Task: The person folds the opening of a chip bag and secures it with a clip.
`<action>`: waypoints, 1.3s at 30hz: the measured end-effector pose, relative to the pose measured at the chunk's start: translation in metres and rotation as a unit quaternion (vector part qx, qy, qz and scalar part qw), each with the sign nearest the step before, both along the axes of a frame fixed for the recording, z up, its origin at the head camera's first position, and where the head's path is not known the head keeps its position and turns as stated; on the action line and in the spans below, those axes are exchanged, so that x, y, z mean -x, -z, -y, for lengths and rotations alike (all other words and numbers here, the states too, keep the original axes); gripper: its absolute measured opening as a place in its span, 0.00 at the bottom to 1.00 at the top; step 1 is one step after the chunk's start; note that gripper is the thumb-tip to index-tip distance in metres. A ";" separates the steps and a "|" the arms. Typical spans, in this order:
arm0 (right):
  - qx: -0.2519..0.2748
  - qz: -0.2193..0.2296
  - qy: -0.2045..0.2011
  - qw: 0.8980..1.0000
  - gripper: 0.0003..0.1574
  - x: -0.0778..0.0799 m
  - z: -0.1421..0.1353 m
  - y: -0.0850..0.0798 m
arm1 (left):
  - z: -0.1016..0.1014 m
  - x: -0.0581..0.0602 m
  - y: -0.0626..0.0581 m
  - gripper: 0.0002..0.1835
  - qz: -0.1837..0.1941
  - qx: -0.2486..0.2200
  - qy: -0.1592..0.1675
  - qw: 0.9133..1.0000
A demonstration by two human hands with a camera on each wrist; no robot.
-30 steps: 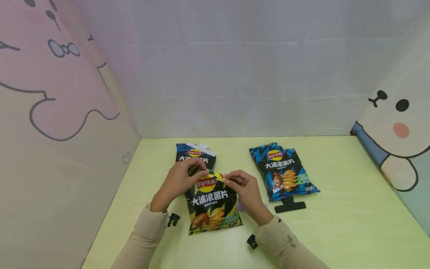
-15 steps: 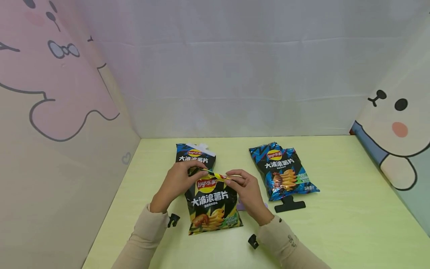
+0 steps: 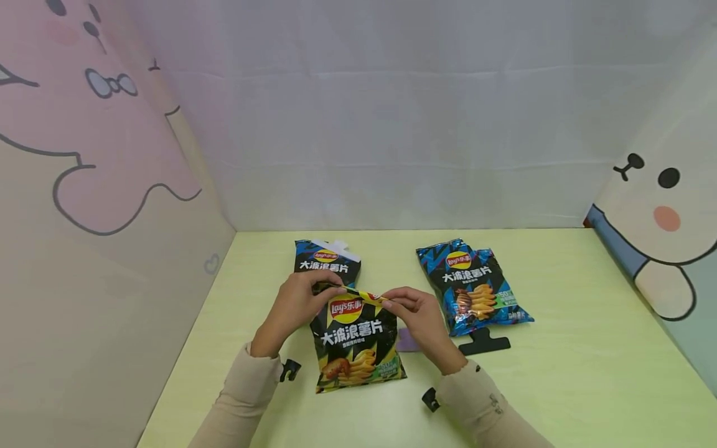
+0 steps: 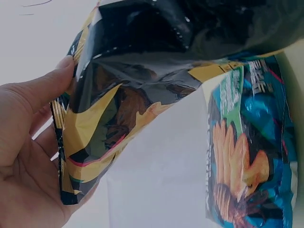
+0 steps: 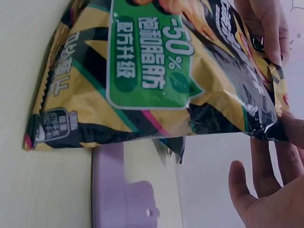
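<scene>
Left hand [image 3: 294, 303]: fingers pinch the left end of the black bag [image 3: 358, 348] at its top edge. First blue bag [image 3: 327, 266] behind, partly covered; white clip [image 3: 338, 249] across its top. Black bag over the counter [image 3: 577, 379]: glossy, yellow jags, red-yellow logo, white lettering, green "-50%" panel, top folded into a narrow strip. Purple clip [image 3: 409, 341] beside it. Right hand [image 3: 424, 318]: fingers pinch the strip's right end. Second blue bag [image 3: 473, 287], black clip [image 3: 486, 342] at its near edge.
</scene>
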State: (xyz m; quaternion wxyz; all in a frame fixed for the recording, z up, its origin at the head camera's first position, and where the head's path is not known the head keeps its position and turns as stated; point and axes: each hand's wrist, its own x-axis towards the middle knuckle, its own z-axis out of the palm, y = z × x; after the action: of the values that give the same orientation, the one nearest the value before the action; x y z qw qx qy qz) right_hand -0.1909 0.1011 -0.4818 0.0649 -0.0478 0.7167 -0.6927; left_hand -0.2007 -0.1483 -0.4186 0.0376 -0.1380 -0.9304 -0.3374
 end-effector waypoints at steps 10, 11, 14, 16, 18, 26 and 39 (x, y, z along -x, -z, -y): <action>0.009 -0.029 -0.040 0.999 0.15 -0.001 -0.012 0.001 | -0.001 -0.002 0.000 0.02 0.008 -0.025 0.019 0.999; 0.009 -0.031 -0.041 0.999 0.15 -0.001 -0.013 0.001 | -0.001 -0.002 0.000 0.02 0.008 -0.027 0.019 0.999; 0.003 -0.037 -0.031 0.999 0.15 -0.001 -0.015 0.002 | -0.001 -0.002 -0.001 0.03 0.005 -0.027 0.019 0.999; -0.002 -0.036 -0.018 0.999 0.16 0.000 -0.017 0.003 | -0.001 -0.002 -0.002 0.03 0.005 -0.025 0.018 1.000; -0.008 -0.031 -0.007 0.999 0.16 0.001 -0.020 0.004 | -0.001 -0.002 -0.001 0.03 0.006 -0.024 0.016 1.000; -0.069 0.007 -0.008 0.998 0.12 0.004 -0.029 0.009 | 0.001 -0.003 0.000 0.03 0.013 -0.026 0.013 1.000; -0.298 -0.059 -0.052 0.951 0.17 -0.002 -0.034 0.012 | 0.000 -0.003 0.001 0.03 0.006 -0.027 0.017 0.999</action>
State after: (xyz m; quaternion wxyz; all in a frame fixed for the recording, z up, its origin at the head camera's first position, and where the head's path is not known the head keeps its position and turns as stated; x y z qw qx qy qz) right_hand -0.1894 0.1352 -0.4933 0.0697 -0.1047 0.8895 -0.4393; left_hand -0.1973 -0.1487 -0.4192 0.0296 -0.1508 -0.9187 -0.3640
